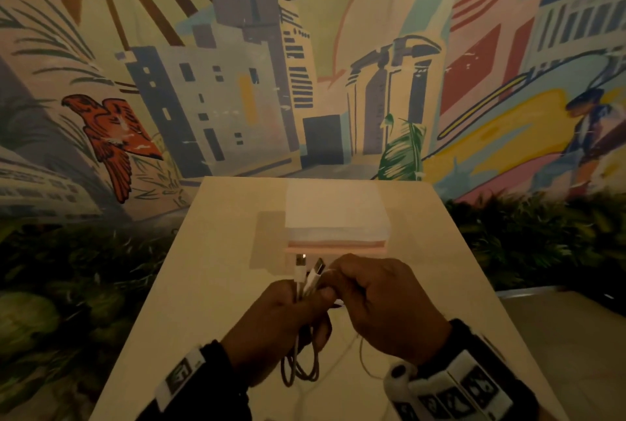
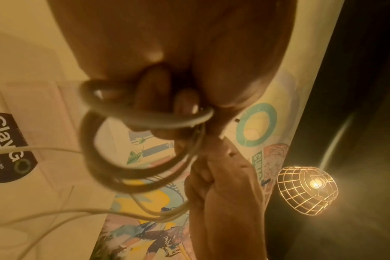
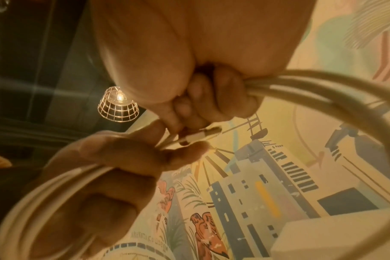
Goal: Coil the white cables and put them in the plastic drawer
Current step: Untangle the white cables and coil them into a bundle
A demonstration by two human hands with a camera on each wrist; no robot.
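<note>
On the left, our left hand point(image 1: 276, 329) is curled round a bundle of thin white cable loops point(image 1: 299, 368), which hang below the fist near the front of the pale rectangular table point(image 1: 216, 285); two white plug ends with metal tips point(image 1: 310, 271) stick up out of the top of the grip. Just to the right, and touching it, our right hand point(image 1: 382, 298) has its fingers bent in, pinching the cable at the plug ends; the right wrist view shows more strands running through its curled fingers point(image 3: 223, 91). A loose strand of the same thin white cable point(image 1: 364, 358) trails down and across the table under that hand. Farther off, right of centre, sits the low translucent plastic drawer unit point(image 1: 337, 227), its front facing us; we cannot tell whether a drawer is pulled out. We judge that coiling is the step in hand and is close to done for this bundle, with both ends gathered. The next move probably calls for taking up the loose strand, keeping the loops from springing apart in one hand, and freeing the other to open the drawer.
</note>
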